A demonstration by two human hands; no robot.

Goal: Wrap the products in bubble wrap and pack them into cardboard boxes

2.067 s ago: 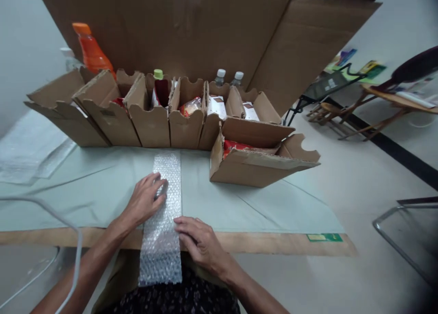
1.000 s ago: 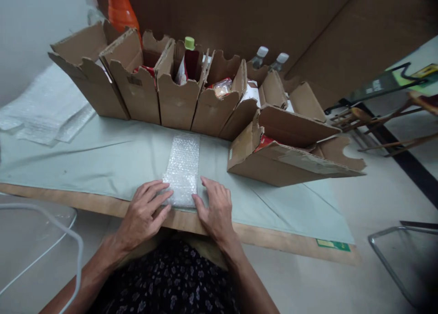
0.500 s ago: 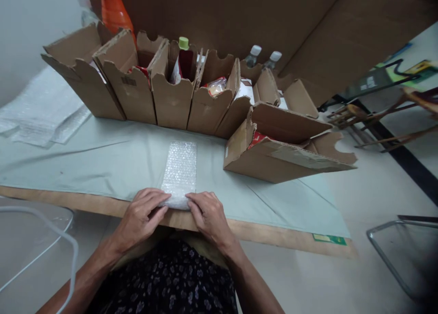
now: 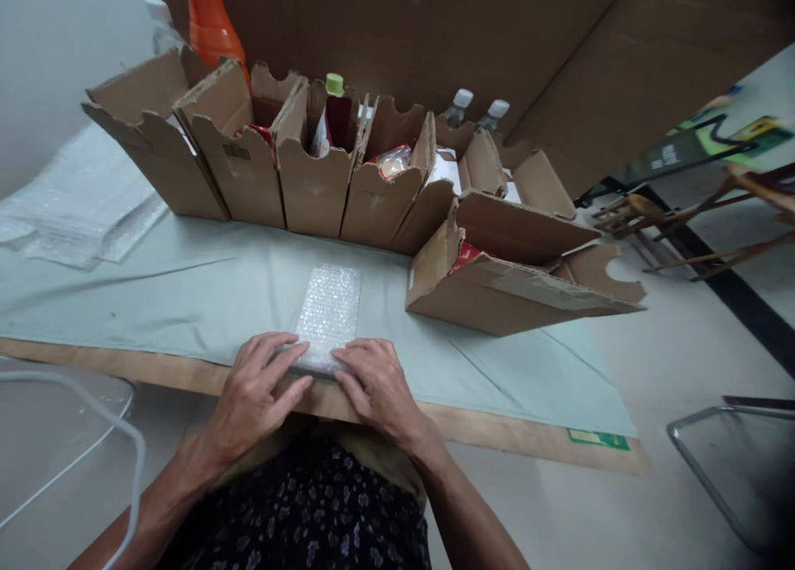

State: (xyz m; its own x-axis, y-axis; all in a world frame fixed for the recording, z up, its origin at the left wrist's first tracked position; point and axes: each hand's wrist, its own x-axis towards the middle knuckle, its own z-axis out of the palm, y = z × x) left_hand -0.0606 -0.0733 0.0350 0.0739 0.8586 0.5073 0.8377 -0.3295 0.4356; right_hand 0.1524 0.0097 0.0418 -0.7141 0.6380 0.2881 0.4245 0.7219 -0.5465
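A strip of clear bubble wrap (image 4: 329, 309) lies on the pale green cloth, its near end folded or rolled at the table's front edge. My left hand (image 4: 261, 384) is at the near left corner of the strip, fingers spread, the thumb apart from the forefinger. On the right corner, my right hand (image 4: 376, 388) has its fingers on top and its thumb at the near edge, pinching the folded end. Whether anything is inside the fold cannot be seen.
Several open cardboard boxes (image 4: 314, 185) with packets stand in a row behind the strip. Another cardboard box (image 4: 515, 292) sits at an angle on the right. Bubble wrap sheets (image 4: 80, 197) are stacked on the left. An orange bottle (image 4: 214, 27) rises behind the boxes.
My left fingers have loosened and spread, the thumb moving away from the fold. My right hand has shifted slightly, and the near end of the bubble wrap looks flatter.
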